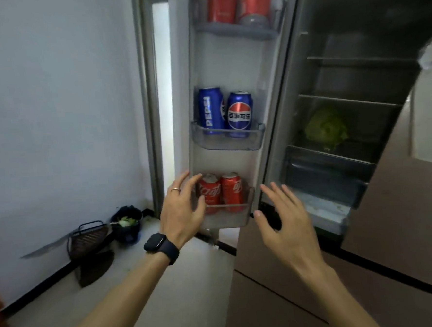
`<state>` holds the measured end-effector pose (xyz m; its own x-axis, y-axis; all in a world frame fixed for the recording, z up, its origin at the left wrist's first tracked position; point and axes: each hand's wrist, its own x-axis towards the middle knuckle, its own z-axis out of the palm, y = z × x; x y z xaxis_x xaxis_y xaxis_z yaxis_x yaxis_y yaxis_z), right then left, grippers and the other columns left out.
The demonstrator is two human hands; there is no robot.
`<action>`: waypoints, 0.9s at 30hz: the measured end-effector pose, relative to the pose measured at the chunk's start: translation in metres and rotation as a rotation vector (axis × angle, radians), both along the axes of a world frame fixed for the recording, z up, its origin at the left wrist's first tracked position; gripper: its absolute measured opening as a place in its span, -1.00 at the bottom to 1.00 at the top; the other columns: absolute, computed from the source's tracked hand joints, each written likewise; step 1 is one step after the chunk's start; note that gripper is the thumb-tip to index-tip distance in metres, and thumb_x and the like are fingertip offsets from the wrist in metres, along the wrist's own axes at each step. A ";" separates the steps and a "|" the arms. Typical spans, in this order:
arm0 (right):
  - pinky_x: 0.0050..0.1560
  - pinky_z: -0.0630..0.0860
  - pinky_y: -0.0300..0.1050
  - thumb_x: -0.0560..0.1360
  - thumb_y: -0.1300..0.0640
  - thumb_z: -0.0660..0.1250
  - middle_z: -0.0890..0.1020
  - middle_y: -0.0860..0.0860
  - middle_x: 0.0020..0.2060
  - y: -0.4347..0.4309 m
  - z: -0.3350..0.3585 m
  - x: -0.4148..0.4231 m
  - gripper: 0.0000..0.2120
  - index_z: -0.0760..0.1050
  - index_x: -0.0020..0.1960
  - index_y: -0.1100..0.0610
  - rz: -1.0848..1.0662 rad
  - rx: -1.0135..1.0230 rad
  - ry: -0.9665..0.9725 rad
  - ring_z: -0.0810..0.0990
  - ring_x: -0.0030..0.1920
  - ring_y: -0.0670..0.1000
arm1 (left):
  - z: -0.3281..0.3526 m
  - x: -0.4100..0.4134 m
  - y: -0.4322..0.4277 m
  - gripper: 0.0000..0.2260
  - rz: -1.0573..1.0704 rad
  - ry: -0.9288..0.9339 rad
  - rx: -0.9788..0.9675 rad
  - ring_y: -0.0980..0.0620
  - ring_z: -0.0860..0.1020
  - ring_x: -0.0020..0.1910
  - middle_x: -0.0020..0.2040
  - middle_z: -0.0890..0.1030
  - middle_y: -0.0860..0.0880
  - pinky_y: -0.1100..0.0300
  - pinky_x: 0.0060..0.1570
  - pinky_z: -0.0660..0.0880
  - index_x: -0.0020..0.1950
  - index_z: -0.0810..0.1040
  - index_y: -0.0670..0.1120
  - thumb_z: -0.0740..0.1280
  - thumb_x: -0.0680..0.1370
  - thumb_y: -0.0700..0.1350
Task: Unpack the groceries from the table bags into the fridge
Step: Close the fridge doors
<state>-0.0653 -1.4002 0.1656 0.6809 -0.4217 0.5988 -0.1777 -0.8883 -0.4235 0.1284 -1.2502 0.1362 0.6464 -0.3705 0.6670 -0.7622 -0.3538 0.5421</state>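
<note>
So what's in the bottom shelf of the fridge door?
Two red cans stand side by side in the bottom shelf. The left hand covers the left one's edge, and the shelf's cloudy front blurs their bases.

You wore a black smartwatch [160, 247] with a dark rectangular face and a matching black strap on your left wrist, and a thin pale metal ring [175, 189] on a finger of your left hand [185, 210], while your right hand [287, 222] and both forearms [112, 303] were bare.

Red cola cans [220, 192], blue Pepsi cans [225, 112], green cabbage [325, 129], black watch [160, 247], white wall [54, 97]
</note>
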 end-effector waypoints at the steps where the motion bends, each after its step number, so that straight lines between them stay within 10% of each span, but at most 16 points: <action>1: 0.47 0.10 -0.11 0.58 -0.12 0.30 0.21 -0.26 0.50 0.013 -0.002 0.018 -0.44 0.26 0.55 -0.12 0.027 0.004 -0.013 0.04 0.56 -0.20 | -0.001 0.016 0.009 -0.54 0.016 0.048 -0.070 -0.06 0.37 0.41 0.47 0.36 -0.04 -0.03 0.33 0.42 0.45 0.40 0.04 0.37 0.55 -0.06; 7: 0.50 0.09 -0.03 0.57 -0.15 0.28 0.05 -0.14 0.61 0.080 -0.010 0.128 -0.35 0.15 0.59 -0.10 0.082 -0.017 -0.073 -0.02 0.59 -0.11 | 0.005 0.115 0.033 -0.61 -0.064 0.476 -0.278 0.02 0.31 0.46 0.47 0.35 0.02 -0.02 0.46 0.27 0.49 0.34 0.13 0.24 0.65 -0.03; 27: 0.37 0.40 0.22 0.51 0.06 0.40 -0.16 0.11 0.62 0.081 -0.064 0.226 -0.04 -0.23 0.63 0.07 -0.169 -0.324 -0.175 0.16 0.58 0.14 | -0.019 0.177 -0.019 -0.53 -0.482 0.699 -0.166 0.13 0.30 0.45 0.53 0.31 0.12 0.21 0.40 0.19 0.58 0.15 0.20 0.04 0.66 0.23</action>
<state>0.1606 -1.3194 0.1015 0.4943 -0.2900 0.8195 -0.2832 -0.9450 -0.1636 0.3053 -1.2692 0.1169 0.7259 -0.6428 0.2446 -0.2808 0.0476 0.9586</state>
